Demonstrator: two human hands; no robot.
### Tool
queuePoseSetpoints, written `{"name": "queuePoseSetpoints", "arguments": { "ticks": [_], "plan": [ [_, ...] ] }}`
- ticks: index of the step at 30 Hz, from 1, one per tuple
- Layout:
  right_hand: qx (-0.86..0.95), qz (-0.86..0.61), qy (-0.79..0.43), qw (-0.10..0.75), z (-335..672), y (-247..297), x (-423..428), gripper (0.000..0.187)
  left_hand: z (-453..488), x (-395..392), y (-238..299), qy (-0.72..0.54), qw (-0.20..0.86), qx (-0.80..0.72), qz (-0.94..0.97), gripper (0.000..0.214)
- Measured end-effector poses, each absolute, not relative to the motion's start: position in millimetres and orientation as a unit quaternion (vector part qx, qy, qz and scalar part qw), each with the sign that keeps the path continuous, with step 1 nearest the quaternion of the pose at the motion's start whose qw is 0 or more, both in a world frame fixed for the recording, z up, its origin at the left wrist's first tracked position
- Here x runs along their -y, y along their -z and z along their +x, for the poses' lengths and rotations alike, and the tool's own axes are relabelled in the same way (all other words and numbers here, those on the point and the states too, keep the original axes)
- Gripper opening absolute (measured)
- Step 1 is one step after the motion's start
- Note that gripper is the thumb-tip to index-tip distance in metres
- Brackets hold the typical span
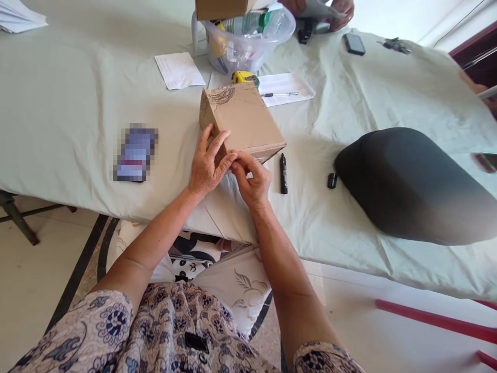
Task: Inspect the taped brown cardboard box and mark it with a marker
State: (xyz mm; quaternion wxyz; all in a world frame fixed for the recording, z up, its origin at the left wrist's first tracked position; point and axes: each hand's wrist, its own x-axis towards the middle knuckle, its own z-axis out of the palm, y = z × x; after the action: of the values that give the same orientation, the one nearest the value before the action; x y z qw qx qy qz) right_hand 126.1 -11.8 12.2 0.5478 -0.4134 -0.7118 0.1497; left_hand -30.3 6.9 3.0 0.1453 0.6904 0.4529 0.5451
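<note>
A brown cardboard box [246, 116] with dark scribbles on its far left part sits on the cloth in front of me. My left hand [207, 165] grips its near left corner, fingers along the left side and thumb towards the near edge. Pressed against that same corner, my right hand [254, 178] pinches at the near edge with its fingertips; the two hands touch there. Something shiny shows on the box's near face, partly hidden by my fingers. Just right of my right hand lies a black marker [283, 173], its black cap [332, 181] lying apart from it.
A phone [135, 155] lies left. Behind the box are a yellow tape measure [244, 77], a pen [279, 95] on paper and a plastic basket [244, 49] with bottles. A large dark rounded object [411, 186] stands right. Another person's hand [341, 13] shows at the far side.
</note>
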Motion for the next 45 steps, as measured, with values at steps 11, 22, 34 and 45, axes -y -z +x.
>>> {"name": "queuePoseSetpoints", "arguments": {
  "ticks": [11,22,34,45],
  "plan": [
    [0.542,-0.517,-0.145,0.647,157,-11,-9,0.038,-31,-7,-4,-0.558,0.165,-0.443,0.682,0.056],
    [0.516,-0.532,-0.093,0.666,171,-4,-22,0.036,-34,-5,-10,-0.592,0.171,-0.456,0.642,0.057],
    [0.637,-0.453,-0.147,0.606,159,-20,-4,0.041,-41,-7,-20,-0.639,0.236,-0.485,0.548,0.059],
    [0.647,-0.473,-0.14,0.582,159,-16,-7,0.04,-45,-13,-14,-0.681,0.243,-0.484,0.493,0.062]
  ]
}}
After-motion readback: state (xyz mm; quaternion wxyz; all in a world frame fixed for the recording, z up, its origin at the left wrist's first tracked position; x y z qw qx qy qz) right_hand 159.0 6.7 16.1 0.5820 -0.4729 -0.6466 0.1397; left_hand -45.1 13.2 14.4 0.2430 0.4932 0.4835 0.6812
